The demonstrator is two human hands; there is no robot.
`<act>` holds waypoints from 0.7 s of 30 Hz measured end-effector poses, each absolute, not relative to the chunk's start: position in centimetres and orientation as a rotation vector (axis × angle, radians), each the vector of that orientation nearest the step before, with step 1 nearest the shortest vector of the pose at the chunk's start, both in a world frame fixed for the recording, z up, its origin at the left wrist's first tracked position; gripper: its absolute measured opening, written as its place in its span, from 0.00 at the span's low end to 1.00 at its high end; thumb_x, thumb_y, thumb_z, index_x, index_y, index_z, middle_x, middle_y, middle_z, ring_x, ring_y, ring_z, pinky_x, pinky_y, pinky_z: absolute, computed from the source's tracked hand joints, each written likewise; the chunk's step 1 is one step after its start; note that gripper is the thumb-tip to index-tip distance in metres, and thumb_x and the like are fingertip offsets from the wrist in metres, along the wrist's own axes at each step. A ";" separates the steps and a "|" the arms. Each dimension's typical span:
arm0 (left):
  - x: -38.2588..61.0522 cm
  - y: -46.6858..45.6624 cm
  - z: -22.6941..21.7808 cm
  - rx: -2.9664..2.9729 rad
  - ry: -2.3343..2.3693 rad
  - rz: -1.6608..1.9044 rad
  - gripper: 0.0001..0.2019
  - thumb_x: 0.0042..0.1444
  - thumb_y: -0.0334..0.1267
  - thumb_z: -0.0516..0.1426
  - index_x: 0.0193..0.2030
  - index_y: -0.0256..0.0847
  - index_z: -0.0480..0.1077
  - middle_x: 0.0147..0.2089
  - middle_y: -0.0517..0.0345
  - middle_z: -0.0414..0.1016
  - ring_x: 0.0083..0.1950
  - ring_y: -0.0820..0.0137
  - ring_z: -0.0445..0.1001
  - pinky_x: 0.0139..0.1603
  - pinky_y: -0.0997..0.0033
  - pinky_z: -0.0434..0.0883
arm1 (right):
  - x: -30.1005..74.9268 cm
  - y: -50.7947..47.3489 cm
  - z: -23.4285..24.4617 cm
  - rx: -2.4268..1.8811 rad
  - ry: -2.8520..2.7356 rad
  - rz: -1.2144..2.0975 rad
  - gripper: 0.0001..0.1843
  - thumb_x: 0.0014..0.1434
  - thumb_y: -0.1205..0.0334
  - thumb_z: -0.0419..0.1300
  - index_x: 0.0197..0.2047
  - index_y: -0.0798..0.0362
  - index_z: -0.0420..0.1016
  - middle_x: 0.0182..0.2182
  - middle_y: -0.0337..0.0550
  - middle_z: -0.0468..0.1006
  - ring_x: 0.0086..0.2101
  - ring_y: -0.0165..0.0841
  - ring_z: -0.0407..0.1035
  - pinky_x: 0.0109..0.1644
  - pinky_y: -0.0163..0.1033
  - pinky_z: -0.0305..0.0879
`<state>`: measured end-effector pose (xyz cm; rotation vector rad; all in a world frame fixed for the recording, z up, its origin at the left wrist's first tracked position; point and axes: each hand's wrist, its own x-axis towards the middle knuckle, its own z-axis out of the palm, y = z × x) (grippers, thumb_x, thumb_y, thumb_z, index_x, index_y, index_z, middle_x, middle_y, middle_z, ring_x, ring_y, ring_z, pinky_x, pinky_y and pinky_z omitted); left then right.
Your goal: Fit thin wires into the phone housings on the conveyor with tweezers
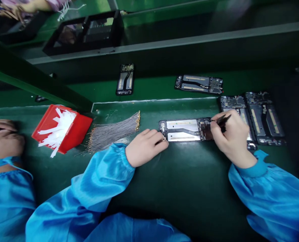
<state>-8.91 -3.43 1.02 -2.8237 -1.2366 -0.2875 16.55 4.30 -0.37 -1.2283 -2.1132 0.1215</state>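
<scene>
An opened phone frame [183, 130] lies flat on the green bench in front of me. My left hand [146, 146] rests at its left end, fingers curled, pressing against its corner. My right hand [230, 137] is closed on dark tweezers [223, 119], their tip on the frame's right end. A fan of thin grey cables with gold ends [114, 132] lies just left of my left hand.
A red bin [77, 131] with white strips sits at the left. Two phone frames [261, 116] lie beyond my right hand, two more [199, 83] on the belt behind. A black tray [85, 32] stands far back. Another person's hands [2, 136] rest at the left edge.
</scene>
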 end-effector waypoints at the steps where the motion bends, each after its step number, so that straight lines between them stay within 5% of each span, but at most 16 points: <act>1: -8.4 -3.5 1.1 -2.811 -1.184 -0.282 0.08 0.60 0.30 0.47 0.38 0.41 0.65 0.35 0.58 0.68 0.35 0.70 0.64 0.34 0.71 0.62 | 17.0 4.1 -0.5 -1.253 -2.134 0.143 0.02 0.53 0.66 0.51 0.29 0.52 0.63 0.27 0.45 0.67 0.30 0.37 0.64 0.32 0.43 0.60; 11: -5.2 -2.7 1.3 -2.851 -1.050 -0.235 0.08 0.59 0.29 0.47 0.34 0.39 0.66 0.29 0.60 0.67 0.31 0.72 0.64 0.32 0.71 0.60 | 17.4 0.3 0.0 -1.022 -1.994 0.646 0.11 0.52 0.71 0.58 0.39 0.49 0.66 0.36 0.43 0.70 0.39 0.35 0.67 0.41 0.43 0.65; 21: -2.9 -2.3 -0.3 -2.780 -1.163 -0.430 0.07 0.59 0.31 0.48 0.32 0.39 0.65 0.28 0.60 0.66 0.31 0.72 0.64 0.31 0.71 0.60 | 18.0 -0.3 -0.4 -1.197 -1.858 0.913 0.05 0.51 0.65 0.60 0.32 0.50 0.67 0.34 0.41 0.74 0.36 0.34 0.70 0.40 0.42 0.68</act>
